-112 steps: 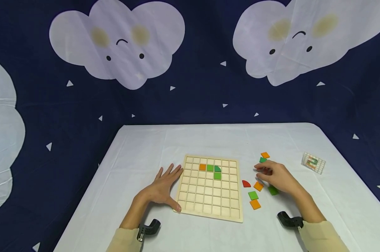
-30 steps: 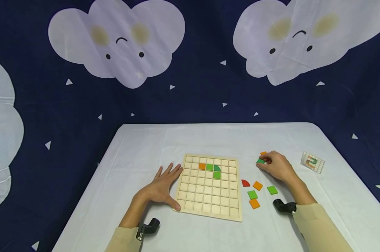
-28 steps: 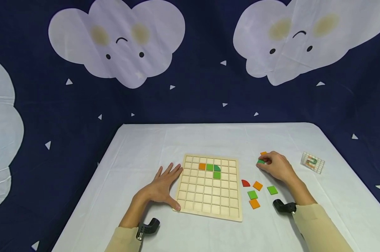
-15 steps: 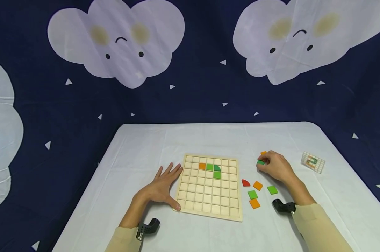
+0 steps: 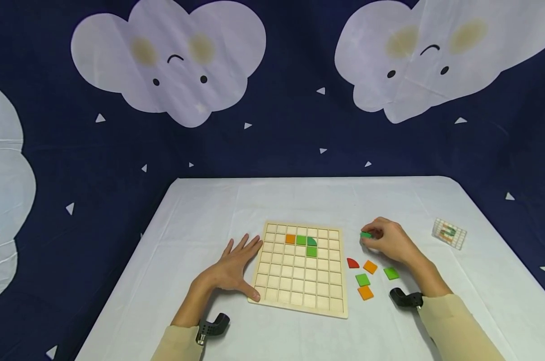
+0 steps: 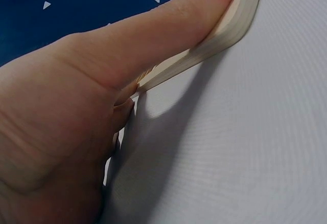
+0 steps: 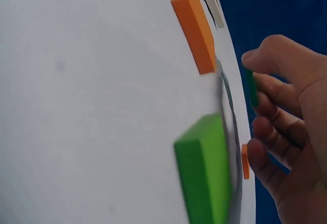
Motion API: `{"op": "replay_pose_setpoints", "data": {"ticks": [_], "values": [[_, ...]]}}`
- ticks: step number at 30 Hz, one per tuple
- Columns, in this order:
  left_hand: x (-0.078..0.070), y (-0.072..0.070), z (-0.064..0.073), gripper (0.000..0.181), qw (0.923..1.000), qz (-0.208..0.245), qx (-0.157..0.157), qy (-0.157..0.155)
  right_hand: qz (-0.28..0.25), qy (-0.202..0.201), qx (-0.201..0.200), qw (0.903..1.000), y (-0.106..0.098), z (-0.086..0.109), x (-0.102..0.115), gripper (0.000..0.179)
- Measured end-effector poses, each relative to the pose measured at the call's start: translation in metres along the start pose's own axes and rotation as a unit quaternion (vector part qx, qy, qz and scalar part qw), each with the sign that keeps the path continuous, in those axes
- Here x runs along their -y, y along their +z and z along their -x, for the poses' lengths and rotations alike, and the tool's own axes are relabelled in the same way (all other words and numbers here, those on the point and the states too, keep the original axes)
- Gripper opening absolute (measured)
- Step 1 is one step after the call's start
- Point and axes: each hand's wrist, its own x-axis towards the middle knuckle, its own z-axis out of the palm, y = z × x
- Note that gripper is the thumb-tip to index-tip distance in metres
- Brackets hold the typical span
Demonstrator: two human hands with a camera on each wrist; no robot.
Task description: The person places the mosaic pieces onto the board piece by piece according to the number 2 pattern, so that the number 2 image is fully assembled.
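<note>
Evidently, only a slight hold is had by the fingers (image 7: 278, 92) of the right hand (image 5: 387, 243), where a small dark green piece (image 5: 365, 235) is pinched against the thumb, to the right of the board (image 5: 298, 273). With so thin a thing, a slip or a twist could be caused by uneven pressure; its outline is partly covered by the fingertips, so a wrong turn might be overlooked. If the hand were swung low, the red quarter-round (image 5: 353, 263) or the nearby orange square (image 5: 370, 266) could be brushed aside. Farther out, the pieces lying on the board, such as the green square (image 5: 312, 251), might be jarred by a nudge to its edge, a risk probably lessened by the left hand (image 5: 229, 268).

As for pose, the right hand's lower fingers are bent around nothing, and its forearm (image 5: 430, 278) is slanted in from the near right. On the worktop (image 5: 299, 200), the left hand's fingers are spread along the board's left edge, its thumb (image 6: 168, 35) being rested on the near left corner.
</note>
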Motion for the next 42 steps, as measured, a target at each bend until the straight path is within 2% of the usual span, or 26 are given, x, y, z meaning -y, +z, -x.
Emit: {"op": "replay_pose_setpoints", "data": {"ticks": [8, 15, 24, 28, 33, 42], "values": [[0.0, 0.0, 0.0, 0.146, 1.0, 0.001, -0.002, 0.004, -0.016, -0.033, 0.011, 0.9993, 0.004, 0.0, 0.014, 0.023], [0.0, 0.0, -0.001, 0.145, 1.0, 0.0, -0.003, 0.007, -0.024, -0.033, 0.025, 0.9989, 0.007, 0.0, 0.024, 0.022], [0.0, 0.0, 0.0, 0.145, 1.0, -0.006, 0.0, -0.001, -0.022, -0.048, 0.054, 0.9972, 0.017, 0.001, 0.035, 0.012], [-0.001, 0.0, 0.0, 0.145, 1.0, -0.005, 0.003, 0.0, -0.023, -0.035, 0.066, 0.9969, 0.017, 0.002, 0.035, 0.012], [-0.001, -0.001, 0.0, 0.145, 1.0, -0.004, 0.002, 0.001, -0.033, -0.013, 0.103, 0.9941, 0.014, 0.005, 0.031, 0.019], [-0.001, -0.002, 0.001, 0.144, 1.0, -0.008, 0.004, 0.001, -0.03, -0.021, 0.135, 0.9902, 0.015, 0.007, 0.027, 0.023]]}}
